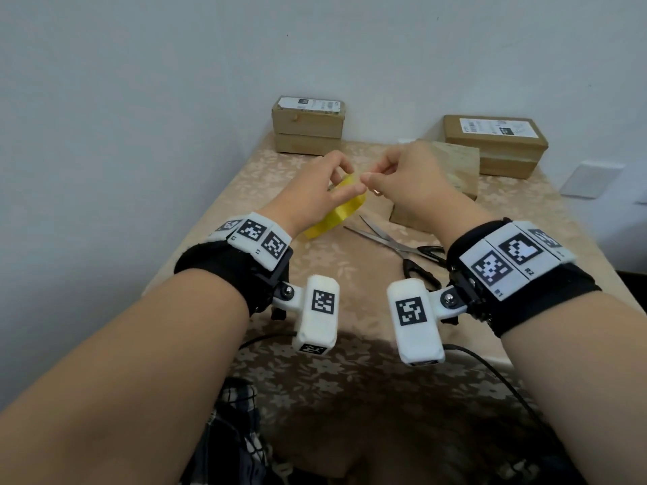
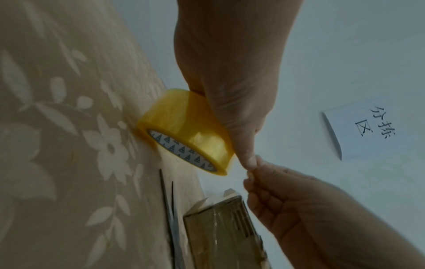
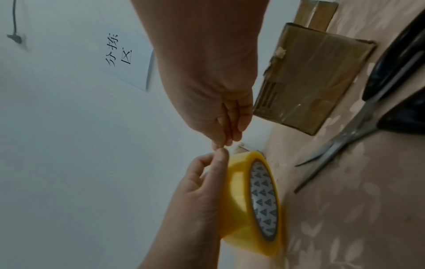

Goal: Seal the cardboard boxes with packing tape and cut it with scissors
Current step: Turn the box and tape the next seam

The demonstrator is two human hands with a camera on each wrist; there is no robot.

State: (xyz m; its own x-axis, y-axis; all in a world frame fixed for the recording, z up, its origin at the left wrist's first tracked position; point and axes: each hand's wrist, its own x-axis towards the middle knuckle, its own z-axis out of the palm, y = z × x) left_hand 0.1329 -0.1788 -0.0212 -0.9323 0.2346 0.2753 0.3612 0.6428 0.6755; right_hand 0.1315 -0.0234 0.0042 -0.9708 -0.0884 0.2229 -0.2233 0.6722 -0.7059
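My left hand (image 1: 345, 179) grips a roll of yellow packing tape (image 1: 338, 208) and holds it on edge just above the table. My right hand (image 1: 367, 176) meets it at the top of the roll, thumb and forefinger pinched together on the tape's loose end. The left wrist view shows the roll (image 2: 186, 131) under my left thumb, with the right fingertips (image 2: 255, 169) pinching beside it. Black-handled scissors (image 1: 395, 245) lie open on the table below my right wrist. A taped cardboard box (image 1: 455, 169) lies flat behind my right hand.
Two-box stacks stand at the back left (image 1: 308, 126) and back right (image 1: 497, 145) against the wall. The table wears a beige flowered cloth (image 1: 315, 264). A handwritten paper sign (image 2: 358, 127) hangs on the wall. Cables trail over the near table edge (image 1: 490, 369).
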